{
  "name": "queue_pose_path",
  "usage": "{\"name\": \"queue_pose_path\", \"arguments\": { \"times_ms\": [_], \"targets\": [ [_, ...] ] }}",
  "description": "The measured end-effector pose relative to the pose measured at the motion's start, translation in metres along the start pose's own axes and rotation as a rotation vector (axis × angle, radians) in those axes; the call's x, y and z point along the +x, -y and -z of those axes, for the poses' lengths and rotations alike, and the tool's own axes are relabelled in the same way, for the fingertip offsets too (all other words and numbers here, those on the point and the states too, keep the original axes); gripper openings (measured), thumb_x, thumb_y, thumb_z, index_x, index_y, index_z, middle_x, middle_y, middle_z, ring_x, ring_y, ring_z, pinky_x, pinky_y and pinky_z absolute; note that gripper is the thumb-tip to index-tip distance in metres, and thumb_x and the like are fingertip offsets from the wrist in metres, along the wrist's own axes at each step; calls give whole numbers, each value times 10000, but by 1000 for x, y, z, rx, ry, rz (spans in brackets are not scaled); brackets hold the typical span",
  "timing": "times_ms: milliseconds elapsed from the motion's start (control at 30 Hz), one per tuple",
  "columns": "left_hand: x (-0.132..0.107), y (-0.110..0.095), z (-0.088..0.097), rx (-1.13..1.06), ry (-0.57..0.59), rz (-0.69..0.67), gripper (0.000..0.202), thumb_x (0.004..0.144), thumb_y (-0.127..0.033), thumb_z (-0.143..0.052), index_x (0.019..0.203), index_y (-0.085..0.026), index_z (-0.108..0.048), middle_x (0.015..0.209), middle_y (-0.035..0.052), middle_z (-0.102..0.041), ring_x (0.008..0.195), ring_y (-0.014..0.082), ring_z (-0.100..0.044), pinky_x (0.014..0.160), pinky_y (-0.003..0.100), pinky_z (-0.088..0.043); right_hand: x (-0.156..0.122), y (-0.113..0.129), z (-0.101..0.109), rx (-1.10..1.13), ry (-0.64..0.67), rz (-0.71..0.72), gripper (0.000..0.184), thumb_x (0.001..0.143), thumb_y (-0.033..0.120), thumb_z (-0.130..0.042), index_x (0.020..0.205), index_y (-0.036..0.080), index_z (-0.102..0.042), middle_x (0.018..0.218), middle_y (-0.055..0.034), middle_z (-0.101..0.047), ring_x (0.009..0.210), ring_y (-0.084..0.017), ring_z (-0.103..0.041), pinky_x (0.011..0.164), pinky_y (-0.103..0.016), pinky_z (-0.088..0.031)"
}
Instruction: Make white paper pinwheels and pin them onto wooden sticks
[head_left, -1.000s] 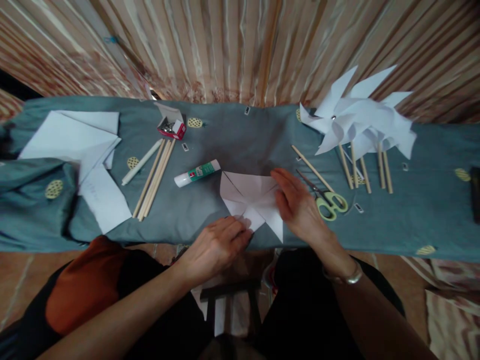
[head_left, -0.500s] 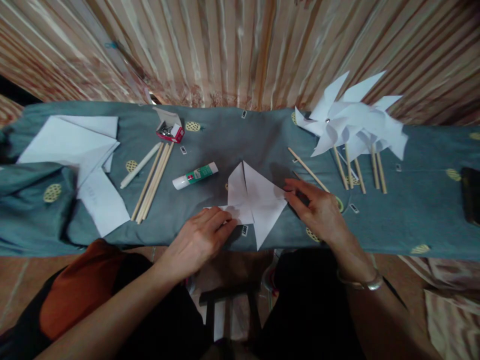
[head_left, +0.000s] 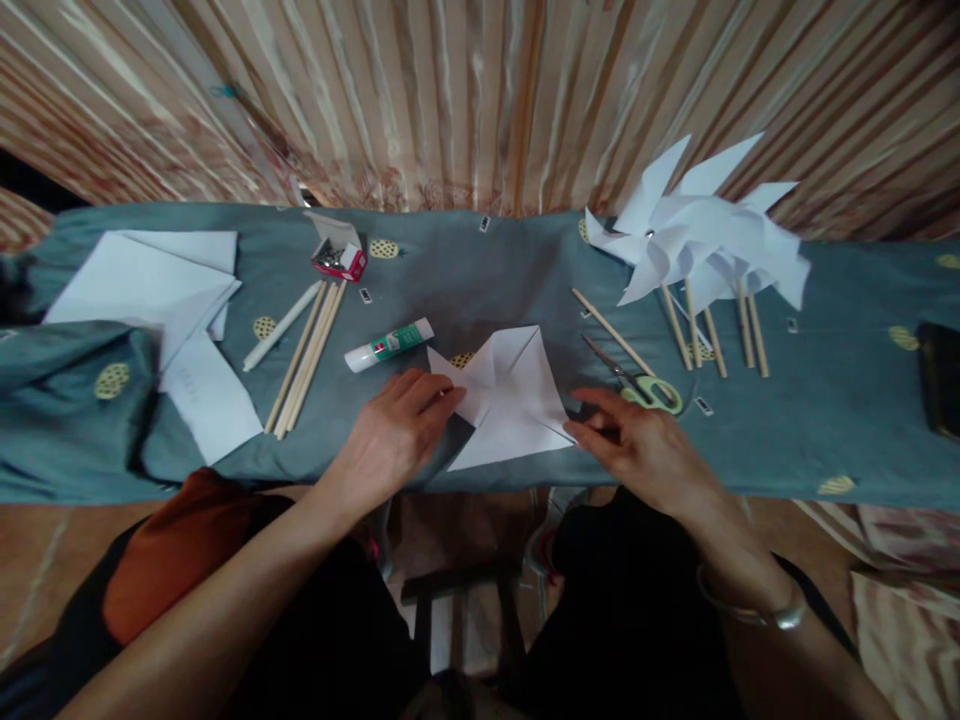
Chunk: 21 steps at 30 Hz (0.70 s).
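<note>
A white sheet of paper [head_left: 510, 410], cut in from its corners, lies near the front edge of the cloth-covered table. My left hand [head_left: 401, 425] pinches a flap on its left side between thumb and fingers. At the right corner, my right hand [head_left: 626, 435] closes its thumb and fingertips on the paper's edge. Just beyond my left hand lies a glue stick [head_left: 390, 345] with a green label. Scissors [head_left: 649, 390] with pale green handles rest beyond my right hand, alongside a single wooden stick [head_left: 611, 330].
Finished paper pinwheels [head_left: 697, 240] on sticks lie at the back right. Left of the glue stick are several wooden sticks [head_left: 307, 360], a white rod [head_left: 281, 325] and an open red box [head_left: 341, 258] of small metal pieces. White paper sheets [head_left: 142, 280] lie far left; a dark object [head_left: 941, 380] sits far right.
The paper has been turned, so its points face other ways. My right hand has shifted slightly toward me, and my left hand slightly away and left. The scissors show more fully.
</note>
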<state>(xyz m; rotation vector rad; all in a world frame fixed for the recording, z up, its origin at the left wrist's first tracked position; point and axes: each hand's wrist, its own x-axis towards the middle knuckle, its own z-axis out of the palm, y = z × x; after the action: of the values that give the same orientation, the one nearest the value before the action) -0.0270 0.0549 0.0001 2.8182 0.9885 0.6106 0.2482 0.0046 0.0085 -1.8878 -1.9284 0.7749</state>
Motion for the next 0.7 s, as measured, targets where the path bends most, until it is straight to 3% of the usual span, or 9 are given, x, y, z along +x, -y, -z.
{"name": "queue_pose_path", "arguments": {
  "times_ms": [100, 200, 367, 700],
  "targets": [
    [-1, -19, -4, -125, 9, -63, 220, 919, -160, -508, 1114, -101, -593, 994, 107, -641, 885, 201, -593, 743, 348, -531, 1, -3, 1, -111, -136, 44, 261, 863, 335, -572, 1053, 202, -692, 757, -35, -746, 629, -200, -690, 589, -305, -522],
    [-3, -35, -12, -159, 120, -107, 221, 920, -247, -534, 1090, -122, -601, 948, 83, -648, 844, 191, -602, 711, 328, -537, 3, -2, -1, -97, -214, 123, 236, 889, 305, -535, 1030, 217, -704, 914, -56, -755, 821, -229, -709, 748, -354, -552],
    [-3, -39, -21, -150, 163, -78, 180, 923, -215, -520, 1051, -126, -610, 986, 77, -650, 866, 190, -603, 727, 322, -550, 4, 2, -8, 14, -137, 252, 245, 899, 208, -500, 1040, 199, -701, 1020, -67, -740, 964, -221, -684, 902, -390, -528],
    [-5, -36, -18, -93, 154, -122, 153, 926, -130, -475, 1009, -101, -601, 914, 77, -630, 795, 179, -591, 652, 296, -538, 6, -7, -8, 129, -30, 220, 296, 870, 157, -479, 1036, 218, -716, 1040, -63, -740, 998, -211, -684, 911, -390, -535]
  ]
}}
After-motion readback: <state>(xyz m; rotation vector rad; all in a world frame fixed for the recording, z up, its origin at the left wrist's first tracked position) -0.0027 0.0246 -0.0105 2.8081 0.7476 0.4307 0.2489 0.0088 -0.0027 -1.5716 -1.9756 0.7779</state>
